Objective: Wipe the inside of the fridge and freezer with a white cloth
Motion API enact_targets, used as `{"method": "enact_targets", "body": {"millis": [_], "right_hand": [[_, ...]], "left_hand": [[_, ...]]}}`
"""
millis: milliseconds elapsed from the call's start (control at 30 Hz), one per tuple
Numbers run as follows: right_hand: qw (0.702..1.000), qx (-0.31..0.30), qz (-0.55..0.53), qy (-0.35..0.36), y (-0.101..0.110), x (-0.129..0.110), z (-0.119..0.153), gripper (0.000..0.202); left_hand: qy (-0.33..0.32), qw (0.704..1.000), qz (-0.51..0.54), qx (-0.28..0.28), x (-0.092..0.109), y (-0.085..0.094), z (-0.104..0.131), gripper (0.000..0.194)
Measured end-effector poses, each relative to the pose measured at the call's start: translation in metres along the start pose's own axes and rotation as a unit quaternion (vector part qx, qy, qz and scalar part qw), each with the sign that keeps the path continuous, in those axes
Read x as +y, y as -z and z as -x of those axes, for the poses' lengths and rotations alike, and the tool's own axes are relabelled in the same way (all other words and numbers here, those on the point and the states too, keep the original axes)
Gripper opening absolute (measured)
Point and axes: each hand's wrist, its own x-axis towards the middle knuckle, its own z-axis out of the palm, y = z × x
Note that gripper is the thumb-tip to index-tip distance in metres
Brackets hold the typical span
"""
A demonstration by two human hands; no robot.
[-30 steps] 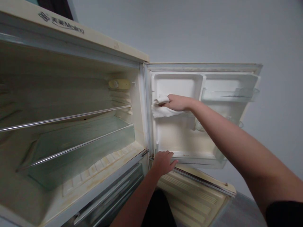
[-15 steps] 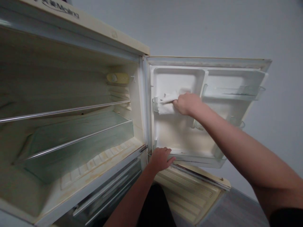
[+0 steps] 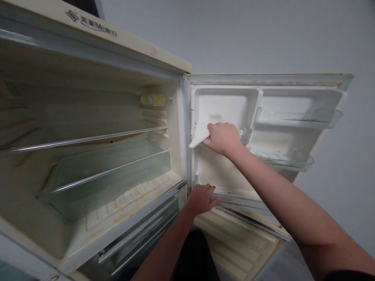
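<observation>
My right hand [image 3: 224, 137] is closed around a white cloth [image 3: 200, 135]. It holds the cloth at the left side of the inner panel of the open fridge door [image 3: 216, 102], level with the middle shelf. A brownish smudge shows on the panel just above the knuckles. Part of the cloth is hidden by my fingers. Lower down, my left hand [image 3: 202, 200] lies on the front of the bottom door shelf [image 3: 243, 200], its fingers stretched and the thumb apart.
To the left, the fridge interior [image 3: 96, 97] holds a glass shelf and a clear drawer [image 3: 117, 175]. More clear door racks [image 3: 299, 119] sit on the right. Beneath, a lower door [image 3: 234, 234] stands open beside another compartment. A wall rises behind.
My right hand has moved slightly down and left with the cloth, uncovering the smudge on the panel. My left hand stays on the bottom shelf. The view has shifted a little to the left.
</observation>
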Motion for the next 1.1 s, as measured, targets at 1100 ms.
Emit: {"method": "enact_targets", "body": {"millis": [1100], "right_hand": [[0.987, 0.093, 0.091, 0.091, -0.042, 0.06, 0.066, 0.032]], "left_hand": [[-0.003, 1.0, 0.004, 0.002, 0.0, -0.001, 0.002, 0.051]]}}
